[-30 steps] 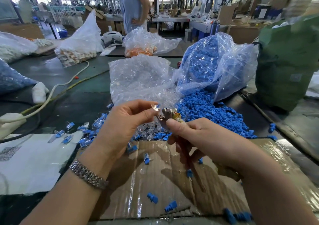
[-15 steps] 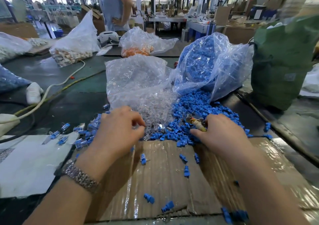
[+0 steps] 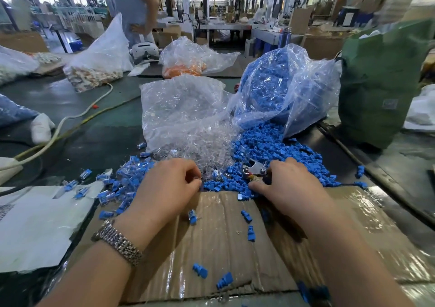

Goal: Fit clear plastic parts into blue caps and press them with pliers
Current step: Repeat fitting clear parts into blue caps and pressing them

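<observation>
While the left hand (image 3: 168, 184) curls its fingers at the near edge of the clear parts (image 3: 207, 146), maybe pinching one, the right hand (image 3: 289, 184) grips the pliers (image 3: 255, 169), nose pointing left over the blue caps (image 3: 270, 146) beside them.

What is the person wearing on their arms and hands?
Both forearms are bare: no sleeves show and there are no gloves. The left hand has a silver metal watch band of small links round its wrist. The right hand wears nothing on its wrist, and no rings show on either hand.
</observation>
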`<state>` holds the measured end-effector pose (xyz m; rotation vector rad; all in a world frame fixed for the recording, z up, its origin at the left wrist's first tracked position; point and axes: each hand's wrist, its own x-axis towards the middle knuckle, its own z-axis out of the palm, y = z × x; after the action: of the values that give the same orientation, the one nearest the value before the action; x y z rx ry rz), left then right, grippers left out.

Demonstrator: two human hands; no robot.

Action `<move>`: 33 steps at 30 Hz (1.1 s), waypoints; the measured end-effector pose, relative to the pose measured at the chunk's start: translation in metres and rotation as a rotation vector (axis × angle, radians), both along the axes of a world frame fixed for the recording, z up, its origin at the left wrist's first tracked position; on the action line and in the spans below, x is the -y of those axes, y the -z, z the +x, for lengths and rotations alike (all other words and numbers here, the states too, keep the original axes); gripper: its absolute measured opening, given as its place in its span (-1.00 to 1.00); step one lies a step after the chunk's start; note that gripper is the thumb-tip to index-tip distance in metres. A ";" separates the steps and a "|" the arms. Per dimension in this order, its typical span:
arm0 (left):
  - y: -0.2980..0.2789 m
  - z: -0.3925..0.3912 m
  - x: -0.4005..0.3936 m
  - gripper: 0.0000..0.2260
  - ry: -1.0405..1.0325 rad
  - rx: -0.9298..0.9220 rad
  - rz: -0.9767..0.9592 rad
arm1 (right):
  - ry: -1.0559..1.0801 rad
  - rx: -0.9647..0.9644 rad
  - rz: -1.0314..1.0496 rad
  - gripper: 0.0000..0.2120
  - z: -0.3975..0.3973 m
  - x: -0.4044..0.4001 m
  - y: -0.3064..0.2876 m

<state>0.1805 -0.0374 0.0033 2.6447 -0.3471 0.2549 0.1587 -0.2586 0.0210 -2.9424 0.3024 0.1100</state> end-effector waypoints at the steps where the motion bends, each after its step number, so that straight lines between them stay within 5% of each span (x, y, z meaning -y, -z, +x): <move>1: -0.001 0.000 0.000 -0.95 -0.003 -0.015 -0.050 | -0.016 0.034 0.018 -0.45 0.000 0.000 -0.002; 4: -0.003 0.001 0.002 -0.92 0.008 -0.063 -0.152 | -0.183 0.190 0.131 -0.70 -0.002 -0.003 -0.008; 7: -0.005 0.001 0.003 -0.92 0.028 -0.113 -0.236 | -0.355 0.126 0.141 -0.87 -0.003 -0.013 -0.009; 17: -0.014 -0.001 0.000 -0.90 0.089 -0.359 -0.624 | -0.389 0.069 0.034 -0.81 0.000 -0.021 0.004; 29: -0.015 -0.003 0.001 -0.71 0.137 -0.543 -0.868 | -0.379 0.053 0.044 -0.92 -0.002 -0.021 0.001; 33: -0.014 -0.003 0.003 -0.73 0.159 -0.617 -1.068 | -0.356 0.180 0.058 -0.87 -0.003 -0.020 0.000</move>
<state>0.1779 -0.0403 0.0168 1.5173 -0.1368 -0.3468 0.1555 -0.2384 0.0214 -2.8893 -0.2467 -0.0968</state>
